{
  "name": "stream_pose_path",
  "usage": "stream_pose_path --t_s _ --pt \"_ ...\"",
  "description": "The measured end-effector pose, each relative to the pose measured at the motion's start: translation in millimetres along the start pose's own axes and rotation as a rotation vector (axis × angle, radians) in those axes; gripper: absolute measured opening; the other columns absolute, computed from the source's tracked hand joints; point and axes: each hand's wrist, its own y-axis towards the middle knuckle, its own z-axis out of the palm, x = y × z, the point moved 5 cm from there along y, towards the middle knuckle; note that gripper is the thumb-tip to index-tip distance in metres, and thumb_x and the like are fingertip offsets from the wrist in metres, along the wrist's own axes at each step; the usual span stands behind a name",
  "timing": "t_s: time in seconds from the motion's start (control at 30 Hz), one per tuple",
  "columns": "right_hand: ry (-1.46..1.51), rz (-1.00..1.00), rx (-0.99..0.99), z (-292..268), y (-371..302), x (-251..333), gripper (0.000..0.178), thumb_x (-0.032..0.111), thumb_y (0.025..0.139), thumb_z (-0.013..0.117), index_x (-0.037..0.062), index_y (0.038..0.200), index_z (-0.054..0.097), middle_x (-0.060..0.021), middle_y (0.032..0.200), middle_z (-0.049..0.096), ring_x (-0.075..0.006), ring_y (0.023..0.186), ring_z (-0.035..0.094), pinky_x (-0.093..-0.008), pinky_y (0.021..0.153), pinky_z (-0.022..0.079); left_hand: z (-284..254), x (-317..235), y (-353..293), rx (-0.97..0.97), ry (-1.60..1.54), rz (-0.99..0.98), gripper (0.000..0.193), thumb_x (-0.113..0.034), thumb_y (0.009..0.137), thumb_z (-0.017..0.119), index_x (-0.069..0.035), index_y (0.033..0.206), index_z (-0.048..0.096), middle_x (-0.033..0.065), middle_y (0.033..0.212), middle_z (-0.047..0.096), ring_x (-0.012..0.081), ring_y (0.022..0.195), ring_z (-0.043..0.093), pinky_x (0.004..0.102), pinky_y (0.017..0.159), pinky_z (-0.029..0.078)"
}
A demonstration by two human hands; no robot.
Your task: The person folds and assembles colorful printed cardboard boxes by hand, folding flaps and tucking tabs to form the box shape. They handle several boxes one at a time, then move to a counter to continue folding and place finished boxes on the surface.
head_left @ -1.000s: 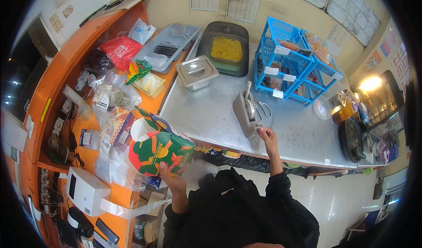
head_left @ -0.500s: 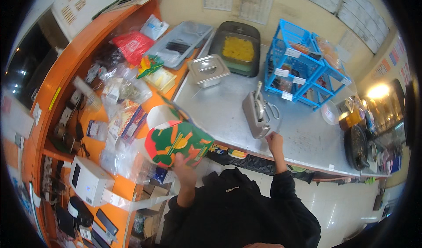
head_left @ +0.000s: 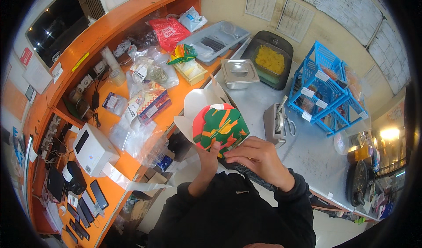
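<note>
My left hand (head_left: 208, 162) holds a printed cardboard food box (head_left: 222, 131), green, red and orange, with its thumb on the front. White flaps stand raised at the box's top and left. Against the lower right edge of the box is my right hand (head_left: 259, 158), its fingertips pinched together. Whether something small is between those fingertips cannot be seen. Just right of the box, a steel holder (head_left: 271, 125) on the metal counter contains scissors (head_left: 289, 128) and other utensils.
Behind the box stand a lidded steel pan (head_left: 239, 72) and a dark tray with yellow food (head_left: 270, 59). Blue stacked baskets (head_left: 325, 87) are at the right. Plastic bags (head_left: 151, 70), a white label printer (head_left: 94, 149) and several phones (head_left: 99, 194) cover the orange counter.
My right hand has moved left from the metal counter's edge to the box. The box has come rightward and is turned more upright in my left hand. The view has shifted.
</note>
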Motion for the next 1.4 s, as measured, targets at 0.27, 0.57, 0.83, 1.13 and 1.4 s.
stream_pose_path --t_s 0.27,0.57,0.83,1.13,1.4 --pt "-0.042 -0.075 0.04 20 14 -3 0.021 0.011 0.072 0.071 0.0072 0.092 0.067 -0.0075 0.076 0.062 -0.0256 0.068 0.057 -0.0334 0.068 0.045 -9 -1 -2 -0.041 -0.085 0.032 0.06 -0.023 0.086 0.061 0.0 0.13 0.028 0.0118 0.122 0.045 0.0192 0.11 0.048 0.0332 0.093 0.04" --pt "-0.01 0.072 0.033 20 15 -10 0.035 0.011 0.073 0.073 0.0063 0.096 0.048 -0.0062 0.069 0.06 -0.0208 0.062 0.057 -0.0296 0.057 0.045 2 -14 -8 -0.052 -0.013 0.132 0.043 -0.017 0.087 0.058 0.002 0.122 0.041 0.0108 0.113 0.052 0.0184 0.102 0.053 0.0328 0.089 0.044" --pt "-0.371 0.133 -0.084 11 12 -7 0.05 0.029 0.064 0.079 0.0106 0.094 0.043 -0.0006 0.058 0.053 -0.0161 0.054 0.052 -0.0305 0.065 0.033 3 -2 -9 -0.036 -0.066 0.076 0.037 -0.01 0.088 0.051 0.003 0.122 0.042 0.0116 0.116 0.052 0.0188 0.105 0.053 0.0333 0.09 0.043" --pt "-0.175 0.176 -0.201 -23 -5 -35 0.064 0.035 0.056 0.084 0.0086 0.099 0.045 -0.0027 0.083 0.054 -0.0171 0.075 0.053 -0.0355 0.074 0.036 -16 -44 8 0.223 -0.376 0.093 0.059 -0.045 0.093 0.039 0.001 0.129 0.037 0.0154 0.123 0.05 0.0281 0.11 0.053 0.0435 0.091 0.046" --pt "0.552 0.228 -0.126 27 0 -44 0.125 0.026 0.055 0.088 0.0036 0.14 -0.001 -0.0195 0.137 0.022 -0.0276 0.13 0.026 -0.0386 0.107 0.024 -43 -1 41 0.324 0.043 0.001 0.071 -0.046 0.088 0.053 -0.007 0.139 0.023 0.0123 0.139 0.032 0.0282 0.129 0.032 0.0448 0.105 0.03"
